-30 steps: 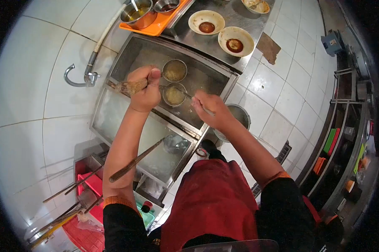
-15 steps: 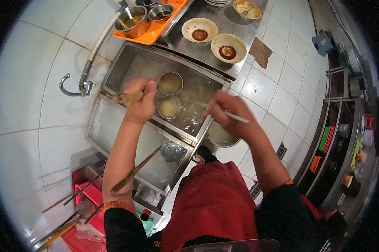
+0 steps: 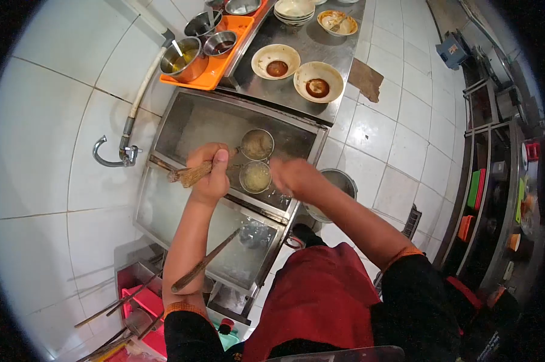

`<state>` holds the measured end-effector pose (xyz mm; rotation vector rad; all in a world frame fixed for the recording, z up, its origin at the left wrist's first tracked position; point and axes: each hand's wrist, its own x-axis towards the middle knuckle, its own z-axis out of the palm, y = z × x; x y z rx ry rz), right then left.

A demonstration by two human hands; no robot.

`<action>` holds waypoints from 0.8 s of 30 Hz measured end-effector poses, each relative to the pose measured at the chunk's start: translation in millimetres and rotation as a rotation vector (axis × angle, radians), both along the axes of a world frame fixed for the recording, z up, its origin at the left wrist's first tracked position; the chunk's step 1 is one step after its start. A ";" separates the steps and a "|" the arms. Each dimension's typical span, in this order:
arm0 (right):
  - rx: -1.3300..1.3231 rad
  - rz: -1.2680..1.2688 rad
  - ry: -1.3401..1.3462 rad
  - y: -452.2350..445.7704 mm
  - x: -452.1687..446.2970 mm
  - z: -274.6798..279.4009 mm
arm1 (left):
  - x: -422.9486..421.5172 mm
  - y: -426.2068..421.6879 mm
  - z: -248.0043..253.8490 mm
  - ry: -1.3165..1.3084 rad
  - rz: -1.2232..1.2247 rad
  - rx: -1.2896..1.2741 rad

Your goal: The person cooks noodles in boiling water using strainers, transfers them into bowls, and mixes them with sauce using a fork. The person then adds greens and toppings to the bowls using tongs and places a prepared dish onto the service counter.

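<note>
My left hand (image 3: pixel 211 172) is closed around the wooden handles (image 3: pixel 194 175) of two round noodle strainers. The far strainer (image 3: pixel 257 145) and the near strainer (image 3: pixel 255 177) sit side by side in the rear vat (image 3: pixel 194 114), with pale noodles in them. Right beside the near strainer is my right hand (image 3: pixel 293 177), fingers curled and smeared by motion. The thin pale chopsticks it held a moment ago hardly show now. Another wooden handle (image 3: pixel 206 260) slants over the front vat (image 3: pixel 163 205), below my left forearm.
Two bowls with dark sauce (image 3: pixel 276 67) (image 3: pixel 318 82) stand on the steel counter (image 3: pixel 248 84). An orange tray (image 3: pixel 215 75) carries metal pots. A tap (image 3: pixel 112 154) juts from the left wall. One metal bucket (image 3: pixel 339 181) is right of the vats; shelves (image 3: pixel 480 193) line the far right.
My right hand has moved left and closer to the near strainer; the stick jutting behind it no longer shows. My left hand keeps its grip on the handles. The camera view has shifted slightly.
</note>
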<state>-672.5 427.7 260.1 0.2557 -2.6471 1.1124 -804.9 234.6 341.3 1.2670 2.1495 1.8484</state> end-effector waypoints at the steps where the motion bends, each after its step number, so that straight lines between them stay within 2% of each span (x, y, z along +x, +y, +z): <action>1: -0.006 0.097 -0.101 -4.4 5.8 0.6 | 6.0 6.9 -2.1 -0.007 0.051 0.067; 2: -0.011 0.091 -0.108 -2.6 7.6 0.9 | 11.7 10.7 -4.5 -0.019 0.099 0.135; 3: -0.057 -0.002 0.003 2.5 6.9 1.9 | 14.0 9.6 -5.4 -0.027 0.093 0.133; 4: -0.095 -0.090 0.124 8.3 3.8 4.0 | 12.1 8.9 -4.3 -0.044 0.050 0.138; 5: -0.088 -0.087 0.134 8.0 5.5 3.1 | 8.4 9.9 -2.2 -0.053 0.010 0.145; 7: 0.099 0.017 -0.152 -2.4 14.8 2.2 | 3.7 13.4 -1.3 -0.040 0.020 0.169; 8: 0.087 0.018 -0.168 -6.2 23.2 -0.5 | 8.5 11.9 -4.2 -0.053 0.022 0.179; 10: -0.036 0.039 -0.043 -8.1 29.7 22.8 | 10.6 9.8 2.7 -0.051 0.028 0.148; 11: -0.173 0.050 0.143 2.3 32.6 21.7 | 8.1 10.2 10.3 -0.030 0.034 0.127; 12: -0.177 0.050 0.144 9.3 38.1 33.4 | 7.0 10.4 16.0 -0.029 0.035 0.123; 14: -0.032 -0.155 -0.107 19.2 55.5 72.3 | 9.7 6.0 26.1 -0.007 0.036 0.143; 18: -0.044 -0.129 -0.046 35.6 95.4 77.0 | 13.9 5.5 60.6 -0.091 -0.053 0.231; 20: -0.083 -0.095 0.029 36.7 111.3 58.0 | 19.0 12.6 78.5 0.081 -0.041 0.295; 21: -0.086 -0.097 0.033 35.8 116.4 57.7 | 20.4 13.6 85.9 0.085 -0.043 0.292; 24: -0.022 -0.104 -0.030 34.2 123.9 57.7 | 20.4 12.2 105.7 0.216 -0.084 0.207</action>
